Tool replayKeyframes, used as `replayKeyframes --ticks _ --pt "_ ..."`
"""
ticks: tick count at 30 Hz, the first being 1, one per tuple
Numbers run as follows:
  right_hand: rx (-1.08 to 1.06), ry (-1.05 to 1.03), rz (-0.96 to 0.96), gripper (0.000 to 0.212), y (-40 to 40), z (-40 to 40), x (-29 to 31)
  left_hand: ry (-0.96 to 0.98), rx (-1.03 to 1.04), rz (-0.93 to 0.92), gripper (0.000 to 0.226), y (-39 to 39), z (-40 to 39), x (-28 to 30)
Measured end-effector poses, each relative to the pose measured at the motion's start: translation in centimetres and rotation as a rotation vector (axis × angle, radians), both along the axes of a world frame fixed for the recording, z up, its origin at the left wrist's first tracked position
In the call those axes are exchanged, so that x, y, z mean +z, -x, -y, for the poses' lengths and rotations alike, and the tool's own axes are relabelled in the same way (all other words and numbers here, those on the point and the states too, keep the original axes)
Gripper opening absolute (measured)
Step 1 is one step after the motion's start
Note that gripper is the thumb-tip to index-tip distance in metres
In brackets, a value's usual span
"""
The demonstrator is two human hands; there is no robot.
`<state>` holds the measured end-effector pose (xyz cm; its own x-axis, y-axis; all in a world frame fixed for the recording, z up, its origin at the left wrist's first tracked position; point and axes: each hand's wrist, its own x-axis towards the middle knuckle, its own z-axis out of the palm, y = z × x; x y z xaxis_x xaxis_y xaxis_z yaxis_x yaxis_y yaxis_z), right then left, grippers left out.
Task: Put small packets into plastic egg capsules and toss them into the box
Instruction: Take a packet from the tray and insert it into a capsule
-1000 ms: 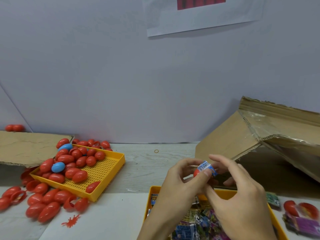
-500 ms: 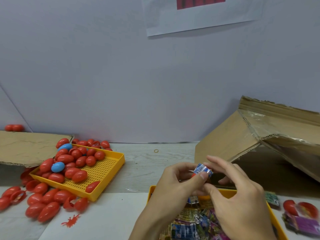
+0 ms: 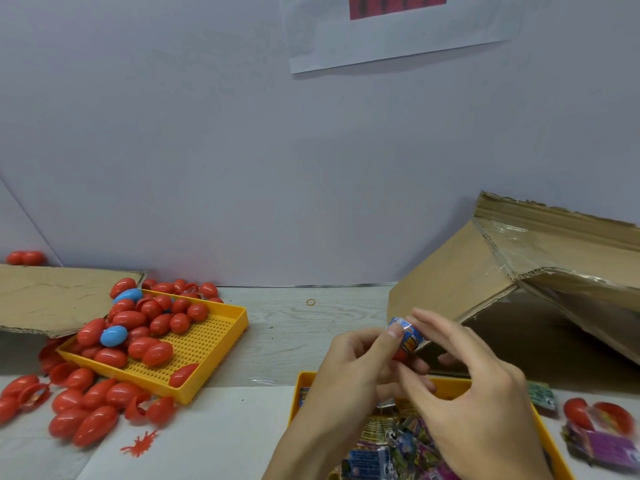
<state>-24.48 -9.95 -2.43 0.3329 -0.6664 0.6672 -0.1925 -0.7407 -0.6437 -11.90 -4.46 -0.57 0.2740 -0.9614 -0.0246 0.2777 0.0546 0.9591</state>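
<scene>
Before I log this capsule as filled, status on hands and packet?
Both hands, left hand and right hand, on blue packet. Packet part into red capsule, not closed. Cardboard box open alongside, path clear.

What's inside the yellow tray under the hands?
The near yellow tray holds a heap of colourful small packets. The hands cover much of it, so the rest is hidden.
</scene>
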Motion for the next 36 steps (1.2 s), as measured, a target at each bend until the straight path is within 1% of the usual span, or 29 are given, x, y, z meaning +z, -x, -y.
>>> replayKeyframes --ticks 6,10,13,22,25,27,33,36 --pt "-0.014 -0.029 0.0 0.072 -0.07 0.04 -0.17 -0.037 -0.02 0.009 0.035 0.0 -0.14 0.19" --pt "-0.014 -0.055 -0.014 0.073 -0.08 -0.03 -0.05 -0.074 -0.011 0.01 0.041 -0.08 -0.04 0.09" --pt "-0.01 -0.066 -0.009 0.071 0.01 -0.05 -0.04 -0.093 -0.022 -0.002 0.043 0.23 0.1 0.11" --pt "-0.009 -0.068 -0.039 0.065 -0.02 -0.07 -0.04 -0.137 -0.042 0.048 0.041 -0.02 0.04 -0.11" --pt "-0.007 -0.073 -0.033 0.063 0.02 -0.15 0.08 -0.13 -0.038 0.075 0.046 -0.18 0.05 -0.11" --pt "-0.007 -0.081 -0.034 0.063 0.01 -0.15 0.11 -0.122 -0.02 0.068 0.049 -0.01 0.2 -0.12" --pt "-0.017 -0.099 -0.024 0.06 0.02 -0.02 0.12 -0.129 -0.017 0.017 0.043 0.6 0.44 -0.17" --pt "-0.03 -0.094 -0.034 0.058 -0.05 -0.08 0.23 -0.16 -0.006 0.007 0.048 0.53 0.41 -0.21"
